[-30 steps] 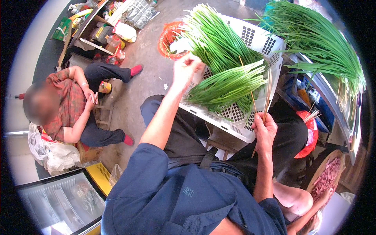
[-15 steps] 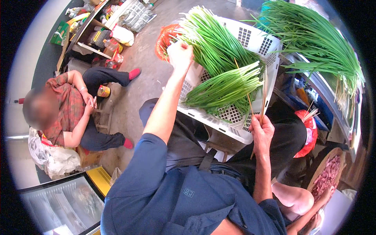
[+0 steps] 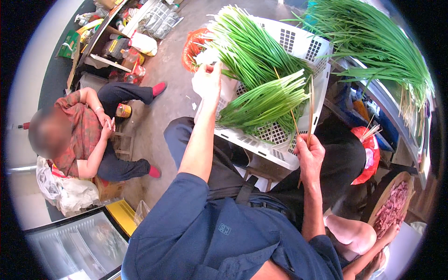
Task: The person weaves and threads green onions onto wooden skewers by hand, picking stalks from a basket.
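Note:
A white plastic basket (image 3: pixel 261 145) with a grid of holes stands in front of my knees. In it lie a large bundle of garlic chives (image 3: pixel 261 53), pale ends at the far left, and a smaller bundle (image 3: pixel 266 100) across its near part. My left hand (image 3: pixel 207 83) hovers at the basket's left side, fingers curled together by the red plastic bag (image 3: pixel 190 49); what they hold, if anything, I cannot make out. My right hand (image 3: pixel 310 154) is closed on several thin wooden skewers (image 3: pixel 311 112), upright at the basket's near right corner.
More garlic chives (image 3: pixel 373 51) lie on a stand at the right. A red bag with skewers (image 3: pixel 369 151) is beside my right leg. Nearby, someone's hand reaches to a round tray (image 3: pixel 371 207) of reddish pieces. Another person (image 3: pixel 77 135) sits at the left near cluttered shelves (image 3: pixel 100 60).
My left hand has drawn slightly back toward me and left, away from the pale ends of the large bundle. The right hand still holds the skewers in nearly the same place.

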### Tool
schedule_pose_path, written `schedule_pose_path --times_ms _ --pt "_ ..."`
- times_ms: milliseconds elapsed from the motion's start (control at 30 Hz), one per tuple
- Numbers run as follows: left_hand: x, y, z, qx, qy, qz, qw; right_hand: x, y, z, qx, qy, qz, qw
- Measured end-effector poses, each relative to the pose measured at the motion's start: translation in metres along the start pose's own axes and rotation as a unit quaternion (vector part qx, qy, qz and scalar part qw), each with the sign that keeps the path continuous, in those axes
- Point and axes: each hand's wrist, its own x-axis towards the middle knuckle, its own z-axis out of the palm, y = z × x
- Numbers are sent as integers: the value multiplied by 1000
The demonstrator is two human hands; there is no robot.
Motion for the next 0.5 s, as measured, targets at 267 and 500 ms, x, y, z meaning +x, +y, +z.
schedule_pose_path --times_ms 267,500 --pt "16 -21 11 -2 -11 -15 1000 0 1 0 -10 0 0 1000" --pt "16 -15 2 -305 -81 20 949 0 0 0 -9 8 5 1000"
